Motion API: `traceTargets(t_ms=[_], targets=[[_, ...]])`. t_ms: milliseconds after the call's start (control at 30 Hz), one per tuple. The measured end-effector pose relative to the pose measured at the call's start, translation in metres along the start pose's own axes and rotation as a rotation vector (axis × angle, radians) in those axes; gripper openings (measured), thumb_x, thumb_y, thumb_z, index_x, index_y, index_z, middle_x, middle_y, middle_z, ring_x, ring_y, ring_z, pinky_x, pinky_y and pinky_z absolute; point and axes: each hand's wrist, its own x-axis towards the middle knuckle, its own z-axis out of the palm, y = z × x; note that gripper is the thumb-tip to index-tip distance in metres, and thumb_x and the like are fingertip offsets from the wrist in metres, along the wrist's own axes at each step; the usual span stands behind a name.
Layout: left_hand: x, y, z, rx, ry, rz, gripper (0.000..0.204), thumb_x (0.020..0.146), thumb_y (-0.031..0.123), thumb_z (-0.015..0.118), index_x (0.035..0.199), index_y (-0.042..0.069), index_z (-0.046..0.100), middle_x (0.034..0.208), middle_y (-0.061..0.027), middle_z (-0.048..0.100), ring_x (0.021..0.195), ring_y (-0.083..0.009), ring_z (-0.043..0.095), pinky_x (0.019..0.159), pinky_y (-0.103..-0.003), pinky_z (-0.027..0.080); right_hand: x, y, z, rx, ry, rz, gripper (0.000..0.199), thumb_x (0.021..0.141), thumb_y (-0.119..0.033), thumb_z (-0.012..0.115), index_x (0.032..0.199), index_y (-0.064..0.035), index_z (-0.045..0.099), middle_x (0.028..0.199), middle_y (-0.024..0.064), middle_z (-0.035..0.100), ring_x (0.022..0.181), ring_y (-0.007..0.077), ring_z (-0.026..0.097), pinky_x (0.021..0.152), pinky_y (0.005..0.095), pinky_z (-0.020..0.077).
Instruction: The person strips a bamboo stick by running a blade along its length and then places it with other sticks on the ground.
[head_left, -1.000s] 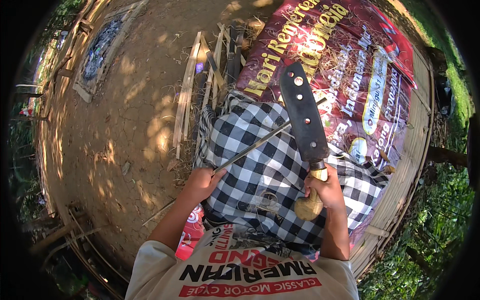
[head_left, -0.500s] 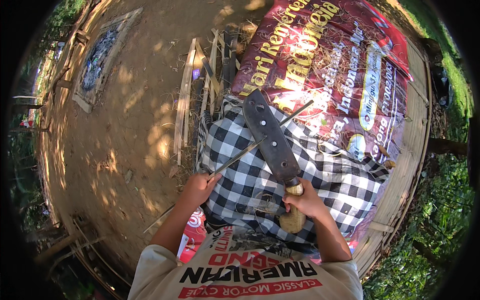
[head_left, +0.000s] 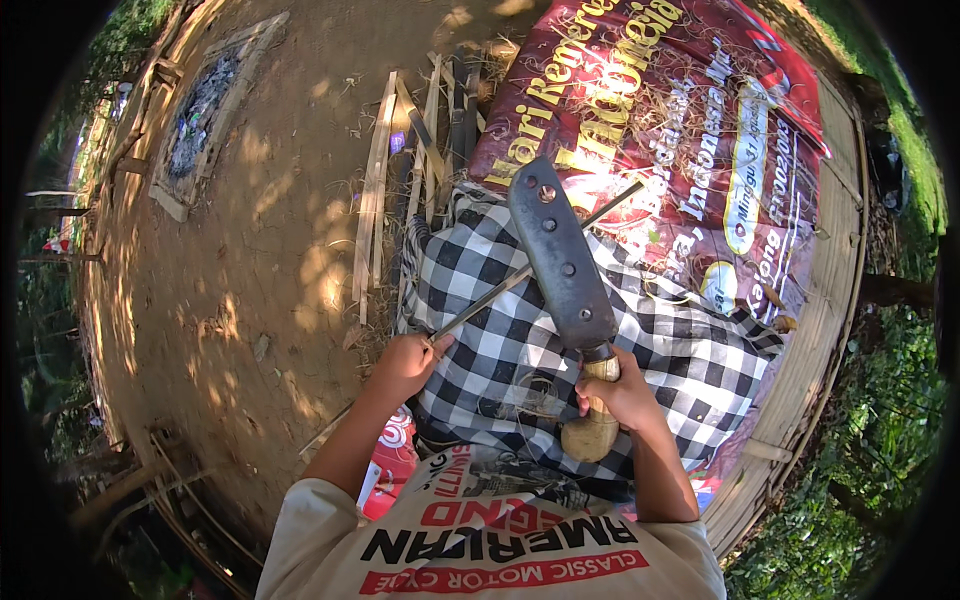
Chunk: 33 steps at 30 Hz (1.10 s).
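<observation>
My right hand (head_left: pixel 624 390) is wrapped round the pale wooden handle of a broad-bladed cleaver (head_left: pixel 565 265). Its dark, wide blade has several round holes or rivets and points away from me, tilted a little left. Between the closed fingers of my left hand (head_left: pixel 405 364) is a thin strip (head_left: pixel 482 304), apparently bamboo, slanting up to the right. The blade crosses over the strip and hides its middle; the far end (head_left: pixel 622 200) shows beyond. Both lie above the black-and-white checkered cloth (head_left: pixel 455 265) over my lap, where a few curled shavings (head_left: pixel 530 395) rest.
A dark red printed banner (head_left: pixel 610 130) strewn with fine shavings spreads ahead. Wooden slats (head_left: pixel 374 190) lie on the bare soil to its left. A framed ash pit (head_left: pixel 205 115) is at the far left. Bamboo planking (head_left: pixel 800 390) runs along the right.
The cleaver and my right hand have shifted slightly right and away from me, and the blade has turned a little. The strip has slid a little up to the right with my left hand.
</observation>
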Motion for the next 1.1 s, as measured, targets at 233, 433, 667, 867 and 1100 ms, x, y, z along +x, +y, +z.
traceTargets(t_ms=[233,433,667,867,1100], targets=[[0.003,-0.014,0.004,-0.016,-0.015,0.058,0.053,0.092,0.037,0.057,0.061,-0.005,0.055,0.059,-0.0272,0.049,0.057,-0.0458,0.049,0.051,-0.049,0.038,-0.014,0.019,0.012,-0.195,-0.221,0.007,0.026,0.073,0.009,0.056,0.098,0.0034,0.053,0.068,0.0084,0.058,0.055,0.0172,0.059,0.052,0.0295,0.0481],[-0.004,0.014,-0.013,0.05,-0.054,-0.061,0.053,0.092,0.039,0.056,0.063,-0.004,0.057,0.058,-0.0249,0.051,0.056,-0.0445,0.05,0.053,-0.048,0.039,-0.014,0.018,0.007,-0.034,0.066,-0.168,0.023,0.073,0.01,0.058,0.094,0.0031,0.052,0.071,0.0093,0.059,0.053,0.0153,0.058,0.05,0.0289,0.0483],[0.001,0.078,-0.01,-0.098,0.035,0.29,0.034,0.097,0.03,0.049,0.085,-0.001,0.052,0.061,-0.0212,0.054,0.057,-0.0414,0.053,0.054,-0.047,0.04,-0.022,0.004,0.011,0.097,0.221,-0.327,0.021,0.079,0.008,0.06,0.096,0.002,0.051,0.069,0.0087,0.058,0.054,0.0159,0.058,0.051,0.0281,0.0484],[0.005,0.125,0.009,-0.322,-0.224,0.367,0.03,0.1,0.024,0.043,0.087,-0.002,0.05,0.057,-0.0119,0.047,0.051,-0.026,0.047,0.051,-0.039,0.038,-0.02,-0.006,0.021,0.227,0.32,-0.582,0.02,0.082,0.007,0.062,0.097,0.0012,0.051,0.089,0.0146,0.062,0.061,0.0146,0.06,0.054,0.0272,0.0506],[-0.011,0.15,0.031,-0.482,-0.622,0.306,0.035,0.102,0.029,0.037,0.078,0.005,0.044,0.06,0.0022,0.041,0.05,-0.0075,0.041,0.045,-0.025,0.037,-0.024,-0.009,0.018,0.323,0.435,-0.706,0.024,0.082,0.005,0.064,0.1,0.0008,0.05,0.1,0.0159,0.064,0.061,0.0149,0.061,0.056,0.0278,0.0523]])
